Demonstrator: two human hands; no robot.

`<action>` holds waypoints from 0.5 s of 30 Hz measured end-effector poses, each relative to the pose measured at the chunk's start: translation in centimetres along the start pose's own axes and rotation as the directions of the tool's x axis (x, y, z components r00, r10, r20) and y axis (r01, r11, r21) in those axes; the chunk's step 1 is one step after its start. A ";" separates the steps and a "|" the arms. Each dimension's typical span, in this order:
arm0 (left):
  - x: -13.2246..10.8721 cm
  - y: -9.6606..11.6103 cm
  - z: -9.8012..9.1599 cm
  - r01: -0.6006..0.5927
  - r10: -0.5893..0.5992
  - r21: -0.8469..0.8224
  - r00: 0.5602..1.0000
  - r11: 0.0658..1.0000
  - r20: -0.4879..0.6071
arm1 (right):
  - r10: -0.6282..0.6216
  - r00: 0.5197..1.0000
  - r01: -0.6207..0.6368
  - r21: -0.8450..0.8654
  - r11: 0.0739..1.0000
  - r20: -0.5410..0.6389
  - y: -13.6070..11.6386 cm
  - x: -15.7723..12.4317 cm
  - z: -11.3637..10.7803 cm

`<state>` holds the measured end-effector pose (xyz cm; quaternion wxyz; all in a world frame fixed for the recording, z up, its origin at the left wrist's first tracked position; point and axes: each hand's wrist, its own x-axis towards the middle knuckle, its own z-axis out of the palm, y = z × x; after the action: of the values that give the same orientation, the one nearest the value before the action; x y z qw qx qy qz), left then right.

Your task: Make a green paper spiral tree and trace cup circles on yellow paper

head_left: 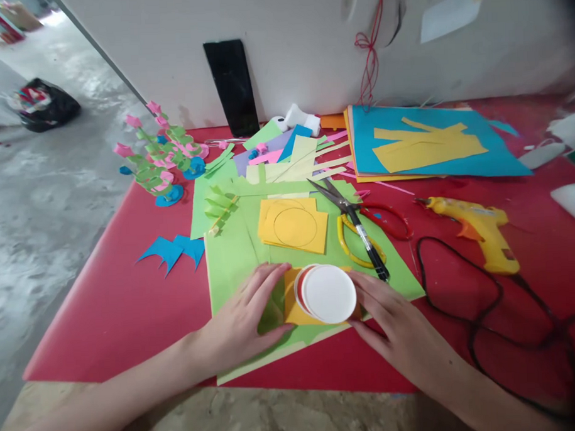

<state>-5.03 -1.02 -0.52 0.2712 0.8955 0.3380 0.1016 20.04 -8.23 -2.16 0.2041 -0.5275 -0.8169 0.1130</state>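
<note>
A round container with a white lid [330,294] and a red side stands on a piece of orange-yellow paper [293,306]. My right hand [390,319] curves round the container's right side, thumb in front and fingers behind, its fingertips partly hidden. At the paper's left edge, my left hand [246,308] lies with fingers stretched and thumb apart. Just beyond are yellow paper pieces [293,226] with a pencilled circle on top. Scissors [358,219] with one red and one yellow handle lie to their right, a black pen [372,250] across them. Light green sheets [232,261] lie beneath.
A yellow glue gun [476,224] with a looping black cord [475,322] lies at right. Blue sheets [427,160] bearing yellow scraps are behind. Paper flowers [165,157] stand at back left, near blue paper scraps [170,252]. A black phone [233,85] leans against the wall.
</note>
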 end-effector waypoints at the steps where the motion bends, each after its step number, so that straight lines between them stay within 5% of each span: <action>1: -0.4 -0.2 0.0 -0.005 0.004 0.046 1.000 0.999 0.012 | -0.011 1.000 0.011 -0.012 1.000 -0.015 0.2 -0.2 0.0; 7: -1.8 -1.1 -1.1 -0.037 0.030 0.141 0.998 0.989 0.054 | 0.014 0.998 -0.016 0.037 0.999 0.057 0.4 -0.2 -0.4; 11: -1.0 -0.8 -1.6 -0.167 0.159 0.181 0.986 0.969 0.055 | 0.030 0.996 -0.037 0.073 0.997 0.090 0.4 -0.2 -0.4; 15: 0.0 -0.3 -0.9 -0.281 0.263 0.213 0.959 0.936 0.109 | 0.076 0.997 -0.074 0.094 0.993 -0.023 -0.1 -0.1 -0.6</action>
<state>-5.53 -0.47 0.12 0.1638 0.9619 0.2093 0.0637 20.23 -8.44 -1.64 0.2349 -0.5492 -0.7875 0.1518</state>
